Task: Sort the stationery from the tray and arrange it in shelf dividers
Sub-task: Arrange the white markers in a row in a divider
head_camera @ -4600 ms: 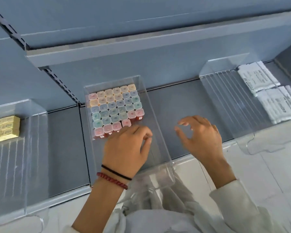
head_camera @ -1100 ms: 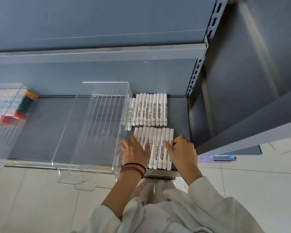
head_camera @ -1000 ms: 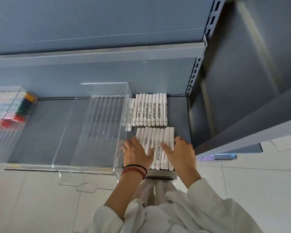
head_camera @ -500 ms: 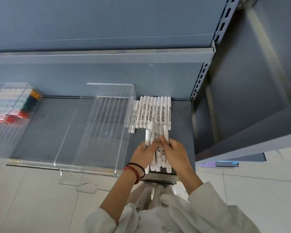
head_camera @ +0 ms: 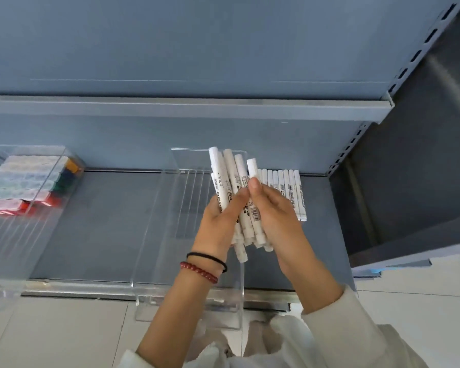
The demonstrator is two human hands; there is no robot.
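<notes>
Gripping a loose bundle of white plastic marker pens (head_camera: pixel 230 179) with left hand (head_camera: pixel 218 227) and right hand (head_camera: pixel 275 219), fingers curled round it, above the grey metal shelf (head_camera: pixel 104 221), beside the clear acrylic divider (head_camera: pixel 186 166). Behind, lying flat on the shelf, a row of white markers (head_camera: pixel 290 187).

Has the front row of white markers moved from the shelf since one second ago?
Yes. The left hand and right hand hold it as a bundle raised off the shelf, in front of the back row.
</notes>
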